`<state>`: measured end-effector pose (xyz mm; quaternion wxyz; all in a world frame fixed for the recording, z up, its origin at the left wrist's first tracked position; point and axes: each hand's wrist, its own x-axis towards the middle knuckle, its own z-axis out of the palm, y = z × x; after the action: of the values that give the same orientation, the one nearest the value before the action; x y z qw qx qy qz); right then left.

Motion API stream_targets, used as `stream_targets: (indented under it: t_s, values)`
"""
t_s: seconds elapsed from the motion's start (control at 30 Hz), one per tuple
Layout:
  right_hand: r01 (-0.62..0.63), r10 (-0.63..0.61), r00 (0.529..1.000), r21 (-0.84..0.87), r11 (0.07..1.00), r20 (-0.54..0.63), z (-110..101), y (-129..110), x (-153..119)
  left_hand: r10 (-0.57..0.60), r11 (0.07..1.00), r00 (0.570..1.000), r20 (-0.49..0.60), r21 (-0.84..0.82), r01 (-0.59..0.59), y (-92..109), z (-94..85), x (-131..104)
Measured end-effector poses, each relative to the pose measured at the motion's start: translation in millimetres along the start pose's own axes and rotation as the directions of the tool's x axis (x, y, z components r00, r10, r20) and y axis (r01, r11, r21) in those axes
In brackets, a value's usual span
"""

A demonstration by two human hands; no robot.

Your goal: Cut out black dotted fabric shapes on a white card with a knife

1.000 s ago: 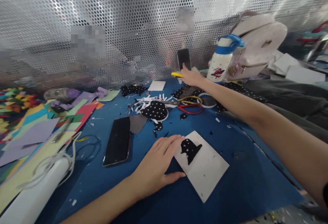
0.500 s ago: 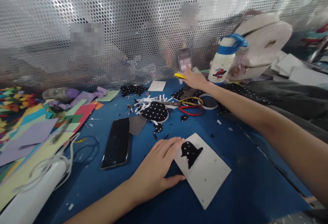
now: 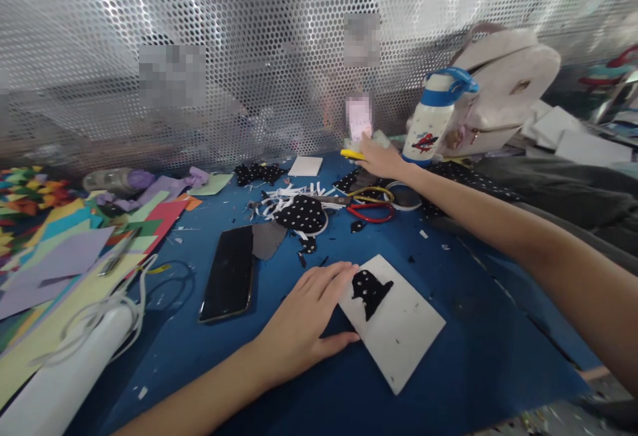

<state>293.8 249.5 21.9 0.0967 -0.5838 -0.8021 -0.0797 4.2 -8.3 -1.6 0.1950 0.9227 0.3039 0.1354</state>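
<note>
My left hand [image 3: 315, 320] lies with fingers stretched and thumb apart, touching the left edge of a white card [image 3: 403, 339]. On the card's upper part is a cut piece of black, white-dotted fabric [image 3: 369, 292]. My right hand [image 3: 383, 158] reaches to the back, its fingertip at the lit screen of an upright phone [image 3: 359, 117] against the metal mesh. A slim yellow object [image 3: 351, 154] is gripped in that hand; most of it is hidden, so its kind is unclear. Scissors [image 3: 366, 202] with yellow and red handles lie just in front.
Dotted fabric scraps [image 3: 302, 215] and white paper strips lie mid-table. A dark phone [image 3: 228, 275] is left of my left hand. Coloured papers [image 3: 74, 250] and a white power strip [image 3: 74, 369] fill the left. A bottle [image 3: 432, 117] and pale backpack [image 3: 513, 84] stand at right.
The upright phone's screen has turned brighter and pinker with my right fingertip at it. My left hand stays at the card. The whole view has shifted slightly.
</note>
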Motion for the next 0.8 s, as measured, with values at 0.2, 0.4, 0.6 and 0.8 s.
stream_targets:
  t_s: [0.2, 0.4, 0.6, 0.8]
  values:
    - [0.157, -0.166, 0.984, 0.121, 0.980, 0.062, -22.8, -31.5, -32.3, 0.003, 1.000, 1.000, -0.006, -0.003, -0.003, 0.4, -0.7, -0.3]
    - [0.361, -0.452, 0.865, 0.356, 0.862, 0.217, -41.9, -58.9, -81.5, 0.004, 1.000, 1.000, 0.002, 0.004, -0.004, 0.6, -1.2, 0.0]
    - [0.379, -0.547, 0.792, 0.484, 0.789, 0.271, -45.6, -59.4, -107.9, 0.009, 1.000, 1.000, 0.005, 0.010, -0.009, 0.3, -1.0, 0.0]
    - [0.166, -0.287, 0.941, 0.496, 0.852, 0.178, -40.2, -26.9, -61.3, 0.020, 1.000, 1.000, 0.012, -0.004, -0.020, -0.3, -1.3, 0.0]
